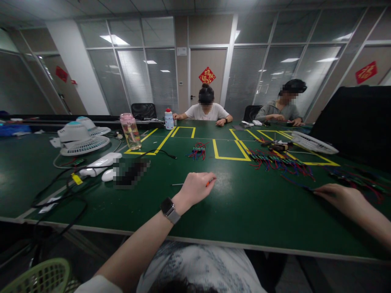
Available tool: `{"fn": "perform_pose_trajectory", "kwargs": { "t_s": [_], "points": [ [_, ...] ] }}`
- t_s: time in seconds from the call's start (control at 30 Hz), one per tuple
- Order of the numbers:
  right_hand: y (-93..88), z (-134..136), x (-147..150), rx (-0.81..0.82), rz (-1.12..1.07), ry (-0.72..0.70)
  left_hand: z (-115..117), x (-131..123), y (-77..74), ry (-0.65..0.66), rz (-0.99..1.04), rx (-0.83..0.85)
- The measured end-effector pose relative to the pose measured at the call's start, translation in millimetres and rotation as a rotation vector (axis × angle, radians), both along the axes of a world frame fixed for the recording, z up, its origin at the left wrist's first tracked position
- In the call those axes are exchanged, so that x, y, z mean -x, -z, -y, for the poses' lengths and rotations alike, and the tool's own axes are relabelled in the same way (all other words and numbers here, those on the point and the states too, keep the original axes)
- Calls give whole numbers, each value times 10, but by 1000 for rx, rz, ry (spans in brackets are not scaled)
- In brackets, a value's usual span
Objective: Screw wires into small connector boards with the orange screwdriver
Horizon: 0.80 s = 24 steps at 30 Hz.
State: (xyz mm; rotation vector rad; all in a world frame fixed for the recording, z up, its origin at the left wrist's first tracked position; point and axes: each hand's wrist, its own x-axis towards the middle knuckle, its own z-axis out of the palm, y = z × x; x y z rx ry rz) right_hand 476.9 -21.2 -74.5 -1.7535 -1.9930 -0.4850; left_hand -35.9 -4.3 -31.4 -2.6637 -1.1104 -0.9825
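Note:
My left hand (197, 188) is closed around a screwdriver; its orange handle end (210, 182) shows by my fingers and its thin metal shaft (177, 184) points left over the green table. My right hand (343, 197) is at the right, with fingertips pinched on a thin blue and red wire (302, 186). Just beyond it lies a row of small green circuit boards (281, 160) with red and blue wires. More wired boards (360, 179) lie right of that row. A small bunch of wired boards (198, 149) sits beyond my left hand.
White fans (82, 138), a pink-lided bottle (130, 132), a white power strip (100, 164) and black cables (69, 191) occupy the left. A white basket (314, 142) and dark screen (354, 126) stand right. Two people (207, 108) sit across the table.

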Motion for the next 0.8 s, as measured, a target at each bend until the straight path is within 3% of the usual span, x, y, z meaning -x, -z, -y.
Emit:
{"fn": "perform_pose_trajectory", "kwargs": {
  "t_s": [0.1,0.23,0.6,0.8],
  "points": [
    [41,46,37,38,87,-67,2,0,-1,0,-6,6],
    [96,58,-2,-39,142,-51,2,-1,6,-1,-7,3],
    [125,-308,-290,33,157,54,-5,-2,25,0,-10,0],
    [145,-359,-258,17,198,87,16,-1,2,-1,-15,7]
  ]
}}
